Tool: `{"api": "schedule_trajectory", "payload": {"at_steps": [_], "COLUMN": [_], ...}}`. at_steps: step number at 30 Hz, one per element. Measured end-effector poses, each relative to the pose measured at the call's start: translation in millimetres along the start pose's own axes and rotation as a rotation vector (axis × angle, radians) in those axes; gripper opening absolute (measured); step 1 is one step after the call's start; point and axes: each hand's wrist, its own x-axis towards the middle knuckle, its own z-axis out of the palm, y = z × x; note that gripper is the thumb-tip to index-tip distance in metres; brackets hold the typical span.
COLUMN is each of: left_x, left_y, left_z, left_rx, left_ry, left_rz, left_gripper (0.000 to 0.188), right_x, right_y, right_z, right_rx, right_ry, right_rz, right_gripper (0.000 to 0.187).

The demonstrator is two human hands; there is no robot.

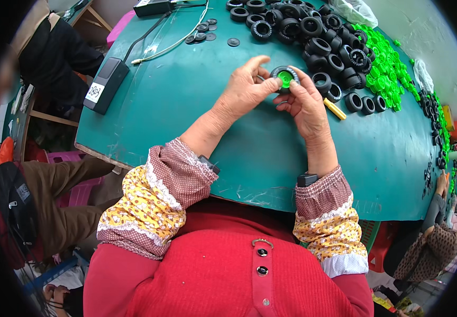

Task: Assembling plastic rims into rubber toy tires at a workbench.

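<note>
A small toy wheel [285, 78], a black tyre with a green hub in it, is held up over the green table. My right hand [308, 108] grips its lower right edge, with the thumb on the front face and the fingers around and behind. From the other side, my left hand [243, 87] touches it with the thumb at the hub's left edge. The left index finger is bent and stands apart from the tyre; whether other left fingertips press behind it is hidden. Close to my right hand lies a yellow handle [334, 109] on the table.
Loose black tyres [321, 46] are heaped at the back right, beside a pile of green hubs [384, 66]. Flat black discs [202, 33], a cable [171, 50] and a black box [106, 85] lie toward the left. Other people sit at both sides of the table [228, 153].
</note>
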Motion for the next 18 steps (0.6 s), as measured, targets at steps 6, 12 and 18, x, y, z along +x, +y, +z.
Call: {"api": "schedule_trajectory", "payload": {"at_steps": [6, 12, 18], "left_x": [2, 2, 0], "left_y": [-3, 6, 4], "left_z": [-4, -8, -4], "left_rx": [-0.259, -0.157, -0.224], "left_ry": [-0.181, -0.269, -0.242], "left_rz": [-0.187, -0.310, -0.287], "left_gripper": [0.036, 0.035, 0.032], "right_x": [-1, 3, 1], "right_y": [7, 9, 7], "right_z": [1, -2, 2], "right_rx": [-0.117, -0.213, -0.225], "right_ry": [-0.046, 0.133, 0.134], "right_rz": [0.046, -0.041, -0.090], "right_gripper": [0.036, 0.028, 0.028]}}
